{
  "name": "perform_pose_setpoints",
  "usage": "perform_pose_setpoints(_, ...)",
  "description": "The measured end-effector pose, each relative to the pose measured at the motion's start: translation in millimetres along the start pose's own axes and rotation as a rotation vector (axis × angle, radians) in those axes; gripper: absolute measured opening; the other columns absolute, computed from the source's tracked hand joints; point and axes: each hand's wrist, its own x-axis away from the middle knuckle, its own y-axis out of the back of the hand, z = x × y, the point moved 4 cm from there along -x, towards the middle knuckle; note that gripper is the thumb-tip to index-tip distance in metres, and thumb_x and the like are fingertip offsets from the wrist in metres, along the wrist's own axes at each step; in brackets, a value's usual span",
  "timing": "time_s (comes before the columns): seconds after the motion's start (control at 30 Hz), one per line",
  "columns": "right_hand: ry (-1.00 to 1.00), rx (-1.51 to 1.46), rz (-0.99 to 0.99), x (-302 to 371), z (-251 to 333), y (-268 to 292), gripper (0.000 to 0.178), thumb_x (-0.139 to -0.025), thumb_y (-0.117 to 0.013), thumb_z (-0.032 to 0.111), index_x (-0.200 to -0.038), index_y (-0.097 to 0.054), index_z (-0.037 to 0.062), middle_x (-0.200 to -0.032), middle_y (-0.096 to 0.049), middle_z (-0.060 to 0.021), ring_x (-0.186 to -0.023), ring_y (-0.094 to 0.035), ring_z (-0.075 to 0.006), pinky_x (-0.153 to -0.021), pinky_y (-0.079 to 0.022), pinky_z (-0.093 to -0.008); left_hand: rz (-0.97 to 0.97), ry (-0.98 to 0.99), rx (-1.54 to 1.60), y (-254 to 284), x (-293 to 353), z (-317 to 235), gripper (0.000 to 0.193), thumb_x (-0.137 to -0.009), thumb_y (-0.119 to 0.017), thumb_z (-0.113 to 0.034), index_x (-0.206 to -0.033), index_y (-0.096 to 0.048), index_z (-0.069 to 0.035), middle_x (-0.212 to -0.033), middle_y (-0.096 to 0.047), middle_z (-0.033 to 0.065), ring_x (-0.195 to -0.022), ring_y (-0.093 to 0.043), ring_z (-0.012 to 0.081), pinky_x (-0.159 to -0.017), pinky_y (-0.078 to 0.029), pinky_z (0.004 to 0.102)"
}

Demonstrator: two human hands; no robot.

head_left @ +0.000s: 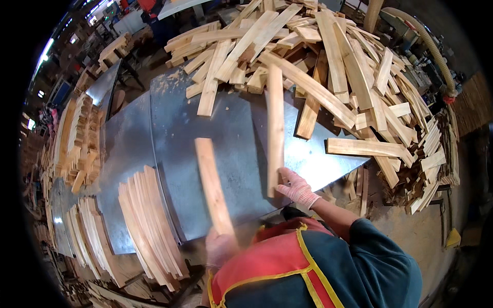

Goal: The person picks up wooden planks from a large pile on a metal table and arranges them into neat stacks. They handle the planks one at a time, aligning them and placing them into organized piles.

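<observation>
Plank (276, 128) is pinched by right hand (298, 190); blurred left hand (221, 248) clasps second plank (212, 183).

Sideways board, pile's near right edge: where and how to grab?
The sideways board: likely its left end, from the person's side, gripping across the long edges with the right hand once free. That end juts uncovered over the metal tabletop; the right end lies among other boards.

"What's carrying it all?"
"A grey metal-topped table (177, 128), shining at its right corner!"
"And the far side?"
"A big heap of pale boards (308, 88), crisscrossed, wood crumbs (173, 77) scattered at its left!"
"Near left?"
"A row of boards (149, 226), packed side by side, jutting past the near edge!"
</observation>
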Motion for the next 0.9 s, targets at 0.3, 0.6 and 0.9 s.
perform_pose_setpoints(0.3,-0.127,0.010,-0.285,-52.2,-101.1,119.2,0.067,-0.088,-0.081,0.028,-0.144,-0.058,0.0002,-0.128,-0.071,-0.0180,-0.116,-0.069,-0.0287,-0.103,-0.053,-0.0368,-0.789,-0.045,-1.667,189.6,46.2,-11.4,0.078,-0.087,-0.065,-0.031,-0.159,-0.043,-0.007,-0.168,-0.035,0.0139,-0.155,-0.030,0.0342,-0.131,-0.018,0.0477)
perform_pose_setpoints(0.6,-0.163,0.902,-0.370,-151.0,-51.4,255.8,0.094,-0.075,-0.084,0.036,-0.155,-0.041,0.0117,-0.148,-0.053,-0.0155,-0.141,-0.048,-0.0356,-0.115,-0.042,-0.0471,-0.436,-0.277,-1.562,-4.7,-47.6,-23.9,0.095,-0.090,-0.068,-0.051,-0.164,-0.030,-0.005,-0.167,-0.032,0.0226,-0.155,-0.029,0.0380,-0.128,-0.021,0.0504)
perform_pose_setpoints(0.9,-0.085,-0.057,0.054,-83.9,-62.5,114.2,0.096,-0.072,-0.082,0.040,-0.150,-0.045,0.0000,-0.123,-0.065,-0.0302,-0.112,-0.066,-0.0436,-0.100,-0.055,-0.0433,-0.028,-0.172,-1.120,-203.4,-116.8,-55.3,0.100,-0.083,-0.080,-0.034,-0.164,-0.027,-0.007,-0.147,-0.053,0.0163,-0.128,-0.060,0.0297,-0.104,-0.052,0.0414)
